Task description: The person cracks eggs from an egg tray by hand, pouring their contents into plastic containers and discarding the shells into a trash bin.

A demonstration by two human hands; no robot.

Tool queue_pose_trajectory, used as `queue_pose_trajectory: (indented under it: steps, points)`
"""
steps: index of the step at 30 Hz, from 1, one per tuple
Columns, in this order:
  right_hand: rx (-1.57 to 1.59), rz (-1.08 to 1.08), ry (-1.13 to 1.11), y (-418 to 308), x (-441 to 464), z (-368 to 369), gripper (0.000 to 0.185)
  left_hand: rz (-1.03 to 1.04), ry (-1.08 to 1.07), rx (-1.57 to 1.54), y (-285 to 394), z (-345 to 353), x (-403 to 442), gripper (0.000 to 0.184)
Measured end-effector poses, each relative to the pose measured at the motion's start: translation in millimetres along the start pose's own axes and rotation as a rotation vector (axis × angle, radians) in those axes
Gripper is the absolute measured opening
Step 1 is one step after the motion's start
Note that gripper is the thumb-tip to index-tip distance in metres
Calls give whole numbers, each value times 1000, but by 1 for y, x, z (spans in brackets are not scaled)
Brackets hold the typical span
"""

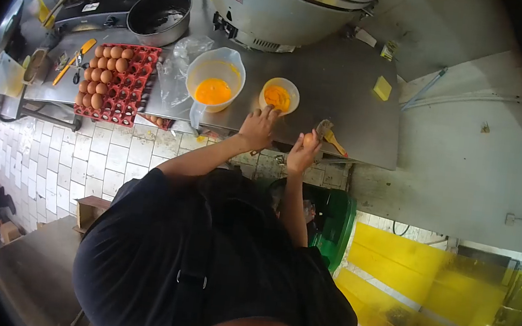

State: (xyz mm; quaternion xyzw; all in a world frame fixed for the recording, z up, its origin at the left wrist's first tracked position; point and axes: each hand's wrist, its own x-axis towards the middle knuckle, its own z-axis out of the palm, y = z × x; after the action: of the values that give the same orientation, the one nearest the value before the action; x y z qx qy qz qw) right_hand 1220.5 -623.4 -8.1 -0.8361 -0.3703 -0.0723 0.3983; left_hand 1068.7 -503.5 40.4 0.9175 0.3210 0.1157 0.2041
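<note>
My left hand is at the near side of a small white bowl, its fingers bent over the rim. Orange-yellow egg yolk lies in this bowl. Closer to the counter's edge, my right hand is closed around a brown egg. Just beyond it lies a brush with a yellow handle. To the left of the bowl stands a clear plastic measuring jug with orange egg liquid in it. A red egg tray farther left carries several brown eggs and bare sockets.
A large rice cooker stands at the back of the steel counter. On the left are a black pot, a plastic bag, an orange spatula and a stove. A yellow sponge lies right; a green bin stands below.
</note>
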Motion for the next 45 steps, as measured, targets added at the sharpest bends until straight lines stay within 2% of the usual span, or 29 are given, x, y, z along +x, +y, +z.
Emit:
queue_pose_trajectory:
  steps: [4, 6, 8, 10, 11, 12, 14, 15, 17, 18, 19, 21, 22, 24, 25, 27, 29, 31, 33, 34, 35, 36, 37, 38, 40, 42, 43, 44, 45]
  points:
    - [-104, -111, 84, 12, -12, 14, 38, 35, -23, -26, 4, -6, -20, 73]
    - [-172, -55, -185, 14, -15, 16, 38, 70, -56, -30, 3, -4, -27, 73]
    - [-206, -99, -168, 8, -5, 12, 37, 96, -65, -35, 0, -6, -23, 72]
    - [170, -75, 16, 4, 8, 9, 38, 326, 141, 164, 5, -24, -25, 72]
    - [179, -151, 131, 3, 20, 14, 41, 319, 144, 160, 7, -33, -21, 72]
    - [178, -156, 125, -12, 31, 5, 41, 354, 101, 120, 7, -44, -9, 73]
    - [770, 434, -327, -66, 54, -29, 55, 386, 61, 76, 8, -63, 14, 73]
    - [765, 432, -330, -73, 62, -27, 55, 414, 53, 47, 9, -72, 24, 72]
    - [973, 466, -643, -84, 81, -15, 72, 444, 47, 18, 0, -77, 43, 71]
    - [971, 461, -644, -90, 87, -7, 72, 530, 105, 3, -8, -74, 53, 66]
    - [833, 495, -619, -96, 90, 3, 77, 615, 163, -11, -13, -75, 59, 62]
    - [630, 588, -584, -109, 93, 13, 88, 603, 138, 41, -22, -77, 63, 58]
    - [630, 585, -587, -103, 97, 23, 88, 594, 109, 93, -25, -80, 63, 54]
    - [347, 481, -705, -102, 103, 32, 91, 591, 93, 137, -30, -83, 61, 54]
    - [347, 479, -710, -105, 103, 31, 91, 590, 74, 182, -32, -84, 60, 53]
    - [50, 86, -588, -116, 101, 23, 88, 566, 85, 215, -36, -83, 58, 53]
    - [-21, 44, -571, -137, 94, 6, 82, 540, 100, 250, -38, -84, 57, 52]
    - [-91, 3, -553, -137, 90, 10, 75, 442, -35, 223, -36, -88, 54, 53]
    - [-15, -334, -192, -120, 85, 21, 62, 426, 8, 109, -40, -87, 42, 57]
    - [-33, -339, -186, -130, 87, 13, 62, 427, 69, -9, -36, -87, 43, 63]
    - [108, -264, -176, -139, 88, 6, 58, 512, 166, -205, -39, -90, 48, 69]
    - [239, -160, -163, -136, 78, -4, 54, 466, 101, -423, -34, -99, 39, 73]
    - [317, -163, -105, -114, 74, 3, 47, 414, 49, -643, -29, -109, 30, 79]
    - [284, -101, -104, -102, 63, -6, 47, 199, -141, -836, -23, -137, 15, 82]
    - [803, 358, -198, -100, 50, -30, 47, 371, 70, -571, -22, -188, -16, 65]
    - [751, 455, 1, -69, 19, -49, 47, 274, 239, -522, -40, -222, -50, 49]
    - [842, 550, 85, -41, -3, -54, 43, 154, 388, -539, -67, -218, -64, 43]
    - [787, 468, 207, -2, -32, -53, 39, 30, 544, -549, -97, -213, -79, 37]
    - [681, 464, 272, 58, -65, -49, 34, -87, 609, -505, -120, -216, -94, 34]
